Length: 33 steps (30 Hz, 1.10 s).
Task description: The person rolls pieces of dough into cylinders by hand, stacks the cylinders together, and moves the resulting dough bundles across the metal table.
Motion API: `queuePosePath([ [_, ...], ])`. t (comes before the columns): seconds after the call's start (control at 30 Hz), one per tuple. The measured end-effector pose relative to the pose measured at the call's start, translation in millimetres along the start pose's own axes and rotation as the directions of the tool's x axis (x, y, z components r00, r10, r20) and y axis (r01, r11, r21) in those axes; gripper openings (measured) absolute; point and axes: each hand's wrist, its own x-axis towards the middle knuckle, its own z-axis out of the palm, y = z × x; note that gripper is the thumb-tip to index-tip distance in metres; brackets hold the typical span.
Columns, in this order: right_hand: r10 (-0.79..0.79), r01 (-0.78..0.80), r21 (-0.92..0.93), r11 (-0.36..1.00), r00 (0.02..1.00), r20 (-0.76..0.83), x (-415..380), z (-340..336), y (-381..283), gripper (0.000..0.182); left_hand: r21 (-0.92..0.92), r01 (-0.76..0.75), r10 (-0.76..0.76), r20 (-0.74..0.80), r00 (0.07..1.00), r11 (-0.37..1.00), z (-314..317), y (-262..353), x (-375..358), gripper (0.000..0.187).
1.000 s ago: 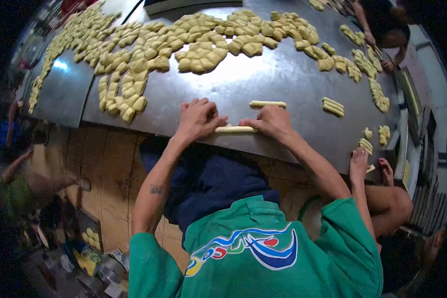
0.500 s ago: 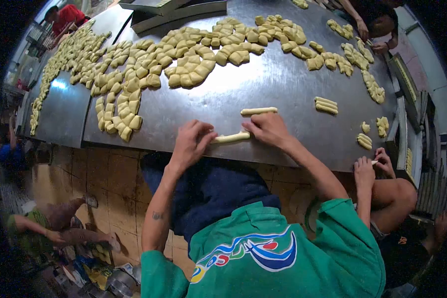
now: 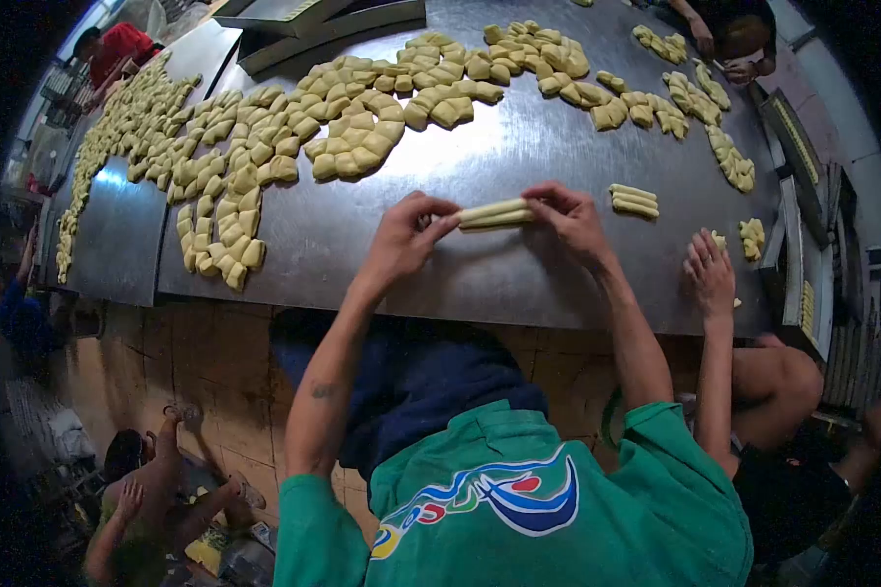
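A pale dough stick (image 3: pixel 493 208) spans the gap between my two hands, above the metal table. My left hand (image 3: pixel 413 231) pinches its left end between thumb and fingers. At the opposite end, my right hand (image 3: pixel 570 223) is closed on the dough in a similar pinch. Just on the near side, a second dough stick (image 3: pixel 501 223) lies alongside, partly covered by the first. To the right of my right hand, a small group of dough sticks (image 3: pixel 634 201) rests side by side on the table.
Clusters of cut dough pieces (image 3: pixel 357 147) arc across the metal table (image 3: pixel 323 245). A co-worker's hand (image 3: pixel 712 274) is over the table at the right, near small dough pieces (image 3: pixel 751 238). Metal trays (image 3: pixel 793 254) line the right edge; others (image 3: pixel 328 34) stand at the back.
Both hands have moved away from the table's near edge, bringing the dough stick beside the one lying farther in. The co-worker's hand at the right has reached forward over the table.
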Motion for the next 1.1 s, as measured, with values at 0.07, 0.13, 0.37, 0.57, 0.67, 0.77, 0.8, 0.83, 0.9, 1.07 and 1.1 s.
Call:
queuePosePath([
  [0.07,-0.057,0.053,-0.088,0.995,0.997,-0.047,13,-1,22,0.015,-0.024,0.018,-0.019,-0.057,0.998,1.000,22,-23,19,0.018],
  [0.13,-0.113,0.097,-0.171,0.981,0.990,-0.089,19,-1,25,0.015,0.007,0.004,-0.003,-0.130,0.992,1.000,31,-29,25,0.017],
  [0.37,-0.163,0.135,-0.352,0.926,0.985,-0.050,14,-1,29,0.012,0.119,-0.005,0.016,-0.096,0.995,0.993,37,-32,21,0.017],
  [0.57,-0.173,0.179,-0.412,0.894,0.984,0.052,13,-6,22,0.014,0.126,0.002,0.001,-0.022,1.000,0.992,32,-34,18,0.021],
  [0.67,-0.109,0.167,-0.385,0.908,0.980,0.169,17,-18,21,0.025,0.260,-0.126,0.144,-0.053,0.988,0.957,32,-47,16,0.029],
  [0.77,-0.130,0.239,-0.530,0.813,0.963,0.234,14,-17,9,0.035,0.333,-0.205,0.231,-0.040,0.972,0.920,34,-36,15,0.038],
  [0.8,-0.134,0.246,-0.531,0.811,0.961,0.241,14,-14,8,0.035,0.298,-0.224,0.248,-0.046,0.968,0.928,38,-34,16,0.042],
  [0.83,-0.178,0.295,-0.605,0.739,0.952,0.247,13,-9,7,0.037,0.301,-0.223,0.250,-0.055,0.967,0.927,41,-35,17,0.042],
  [0.9,-0.238,0.365,-0.668,0.649,0.931,0.277,14,-5,7,0.040,0.315,-0.232,0.234,0.031,0.972,0.920,44,-38,21,0.040],
  [1.07,-0.123,0.216,-0.563,0.798,0.972,0.200,20,-10,5,0.027,0.226,-0.241,0.257,-0.041,0.966,0.944,41,-44,19,0.040],
  [1.1,-0.068,0.098,-0.462,0.882,0.994,0.081,20,-9,16,0.023,0.243,-0.243,0.265,-0.063,0.962,0.939,42,-49,18,0.041],
])
